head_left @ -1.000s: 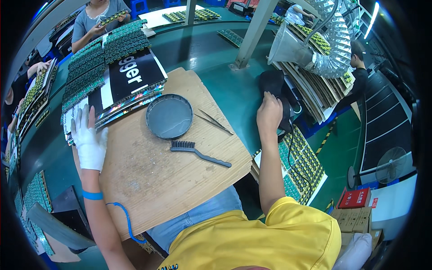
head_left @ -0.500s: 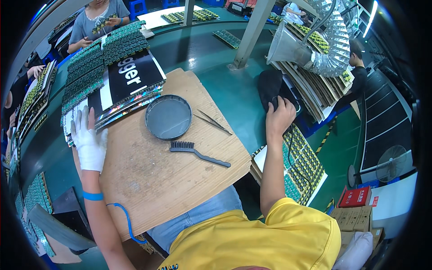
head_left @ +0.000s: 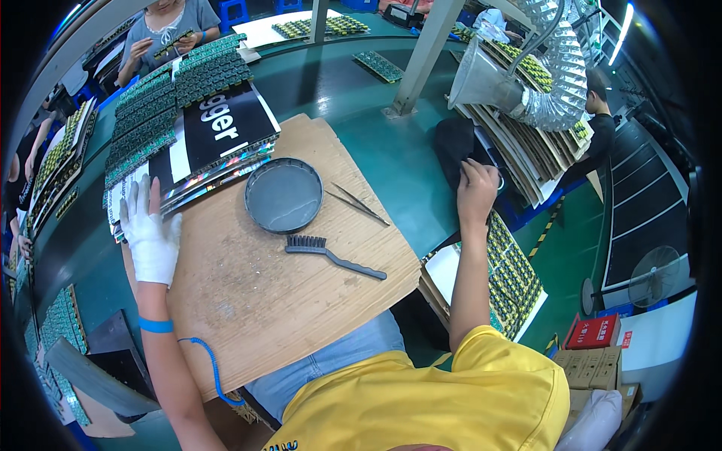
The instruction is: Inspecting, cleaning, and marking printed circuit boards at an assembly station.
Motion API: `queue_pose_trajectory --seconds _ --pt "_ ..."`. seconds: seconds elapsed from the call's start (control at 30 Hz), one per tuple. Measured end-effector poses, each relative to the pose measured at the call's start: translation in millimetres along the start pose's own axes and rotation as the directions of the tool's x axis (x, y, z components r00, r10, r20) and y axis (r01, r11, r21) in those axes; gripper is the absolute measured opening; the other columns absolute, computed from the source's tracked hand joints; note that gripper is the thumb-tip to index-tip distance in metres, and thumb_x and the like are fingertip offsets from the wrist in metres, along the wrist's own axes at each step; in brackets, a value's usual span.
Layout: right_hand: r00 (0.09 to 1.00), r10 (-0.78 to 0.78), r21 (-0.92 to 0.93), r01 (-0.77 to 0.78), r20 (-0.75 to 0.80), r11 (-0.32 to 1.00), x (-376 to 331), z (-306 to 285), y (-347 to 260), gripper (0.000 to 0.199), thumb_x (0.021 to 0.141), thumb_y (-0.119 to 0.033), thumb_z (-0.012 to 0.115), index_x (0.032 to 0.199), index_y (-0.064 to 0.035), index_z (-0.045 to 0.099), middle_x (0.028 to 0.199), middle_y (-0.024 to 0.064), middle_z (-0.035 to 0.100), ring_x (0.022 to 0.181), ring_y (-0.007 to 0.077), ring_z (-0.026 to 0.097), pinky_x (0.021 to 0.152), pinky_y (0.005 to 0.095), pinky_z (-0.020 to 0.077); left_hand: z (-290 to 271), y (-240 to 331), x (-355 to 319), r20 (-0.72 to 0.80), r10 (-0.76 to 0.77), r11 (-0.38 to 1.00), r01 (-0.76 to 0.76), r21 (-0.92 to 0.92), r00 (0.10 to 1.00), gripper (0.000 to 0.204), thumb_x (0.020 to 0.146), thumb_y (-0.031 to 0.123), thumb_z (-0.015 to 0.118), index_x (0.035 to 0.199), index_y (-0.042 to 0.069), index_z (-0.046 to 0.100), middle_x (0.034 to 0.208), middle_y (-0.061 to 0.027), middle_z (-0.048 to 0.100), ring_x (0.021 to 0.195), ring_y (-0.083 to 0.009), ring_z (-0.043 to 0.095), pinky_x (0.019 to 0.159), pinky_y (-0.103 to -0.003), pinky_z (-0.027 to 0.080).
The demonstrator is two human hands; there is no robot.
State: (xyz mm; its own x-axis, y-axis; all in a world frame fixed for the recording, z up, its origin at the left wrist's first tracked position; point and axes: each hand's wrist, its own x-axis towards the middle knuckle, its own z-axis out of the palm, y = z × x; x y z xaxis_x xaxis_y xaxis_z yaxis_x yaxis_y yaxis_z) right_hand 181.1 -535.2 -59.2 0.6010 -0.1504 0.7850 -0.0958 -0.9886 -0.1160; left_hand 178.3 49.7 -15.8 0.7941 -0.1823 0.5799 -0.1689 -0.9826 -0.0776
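My left hand [head_left: 150, 239], in a white glove that leaves one fingertip bare, lies with its fingers spread at the left edge of the cardboard sheet [head_left: 226, 331], against the stack of boards. My right hand [head_left: 477, 192] is bare, beside a black soft-looking object [head_left: 453, 146] and a dark device [head_left: 489, 146] with a light edge. Its fingers are bent and drawn together; whatever they pinch is hidden. Between my hands a round grey dish [head_left: 283, 195], tweezers [head_left: 359, 203] and a black brush [head_left: 335, 258] with its bristles pointing away lie on the cardboard.
Green circuit boards [head_left: 143, 128] sit on a printed stack at left. A metal post [head_left: 425, 64] and a silver exhaust duct [head_left: 553, 90] rise at the far right, by stacked cardboard [head_left: 519, 150]. More boards [head_left: 505, 274] lie beside my right forearm. A co-worker [head_left: 169, 34] handles boards opposite.
My right hand has drawn back slightly to the right and its fingers have curled together. The co-worker opposite has raised their hands with a board strip. My left hand stays put.
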Motion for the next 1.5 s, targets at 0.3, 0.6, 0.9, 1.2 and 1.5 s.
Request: queue_pose_trajectory --seconds 0.3,0.6,0.9,1.2,1.5 --pt "0.998 -0.066 -0.021 0.065 -0.016 0.998 -31.4 -26.9 -39.9 0.03 0.09 -0.006 0.07 0.119 -0.0015 0.068 0.116 0.0149 0.07 0.104 0.0327 0.062 0.094 0.0432 0.0484 -0.3 -0.5 -1.2 0.023 -0.02 1.0 0.02 0.013 1.0 0.081 0.08 0.011 0.078 0.152 0.007 0.041 0.157 -0.0166 0.041 0.147 -0.038 0.035 0.125 -0.052 0.02" --pt "0.952 0.266 0.156 -0.242 -0.154 0.958 -26.9 -28.6 0.1 0.033 0.091 -0.011 0.072 0.122 -0.0036 0.069 0.129 0.019 0.063 0.106 0.0363 0.064 0.098 0.0437 0.0489 -0.8 0.6 -0.4 0.016 -0.012 1.0 0.012 0.015 1.0 0.081 0.081 0.013 0.078 0.153 0.008 0.04 0.157 -0.0158 0.042 0.147 -0.0375 0.035 0.125 -0.052 0.02" --pt "0.932 0.239 0.155 -0.287 0.272 0.945 -9.0 -28.9 26.8 0.048 0.087 -0.014 0.076 0.134 -0.0128 0.067 0.137 0.0201 0.057 0.127 0.0383 0.056 0.108 0.0449 0.0443 -4.8 0.0 0.7 0.027 -0.026 0.999 0.025 0.037 0.999 0.081 0.081 0.015 0.078 0.152 0.008 0.041 0.158 -0.0163 0.041 0.146 -0.0377 0.035 0.124 -0.052 0.02" --pt "0.969 -0.067 -0.157 0.106 0.237 0.982 2.4 -15.6 29.9 0.051 0.098 -0.023 0.064 0.144 -0.0034 0.054 0.151 0.021 0.049 0.14 0.0393 0.046 0.117 0.0445 0.0341 -2.1 -0.9 -0.7 0.008 -0.011 1.0 0.011 0.016 1.0 0.08 0.082 0.019 0.078 0.152 0.008 0.041 0.157 -0.0181 0.041 0.146 -0.0389 0.035 0.123 -0.054 0.021" --pt "0.949 -0.067 -0.056 0.088 0.307 0.995 -1.0 -6.4 41.5 0.051 0.102 -0.023 0.058 0.146 0.0019 0.049 0.153 0.0221 0.046 0.144 0.0397 0.04 0.118 0.0466 0.0324 -3.5 -3.1 -0.9 0.023 -0.015 1.0 0.014 0.021 1.0 0.077 0.084 0.021 0.075 0.152 0.007 0.042 0.156 -0.0187 0.041 0.146 -0.0391 0.035 0.122 -0.055 0.02"
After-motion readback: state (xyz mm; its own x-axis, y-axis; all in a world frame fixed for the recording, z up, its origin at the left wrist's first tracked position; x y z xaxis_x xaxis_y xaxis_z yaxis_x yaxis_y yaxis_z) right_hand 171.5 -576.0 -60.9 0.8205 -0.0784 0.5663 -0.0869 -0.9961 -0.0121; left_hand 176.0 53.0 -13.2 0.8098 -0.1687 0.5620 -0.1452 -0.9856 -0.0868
